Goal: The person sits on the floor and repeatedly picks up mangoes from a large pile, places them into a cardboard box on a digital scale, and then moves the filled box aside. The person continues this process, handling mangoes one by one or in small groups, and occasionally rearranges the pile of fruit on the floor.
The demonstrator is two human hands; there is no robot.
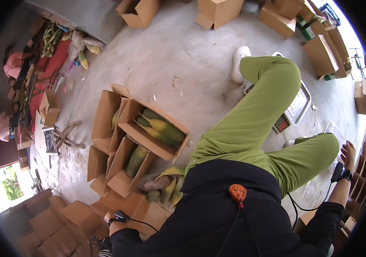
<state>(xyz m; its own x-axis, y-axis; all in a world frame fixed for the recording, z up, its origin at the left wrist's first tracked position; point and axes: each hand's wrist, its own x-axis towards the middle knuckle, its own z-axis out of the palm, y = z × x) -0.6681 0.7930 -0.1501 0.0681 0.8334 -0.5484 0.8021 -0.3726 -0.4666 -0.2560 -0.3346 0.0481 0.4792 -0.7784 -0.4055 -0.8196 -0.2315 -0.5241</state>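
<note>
My left hand (108,216) is low at the left, beside an open cardboard carton (128,203). Its fingers are partly hidden, so whether it grips the carton is unclear. Off my right knee, my right hand (348,155) hangs with fingers apart and nothing in it. Ahead of my left hand, an open carton (154,149) holds large, long green-and-yellow fruits (162,128). One more such fruit (137,161) lies in a neighbouring narrow carton (117,184). Several loose fruits (170,189) are on the floor by my left hip.
A scale with a metal tray (298,104) lies beneath my legs. Cartons (321,56) are piled at the far right, and flattened cardboard (57,241) lies lower left. Two people (14,66) are at the far left, near a red sheet (52,61) and a heap of fruits (50,40).
</note>
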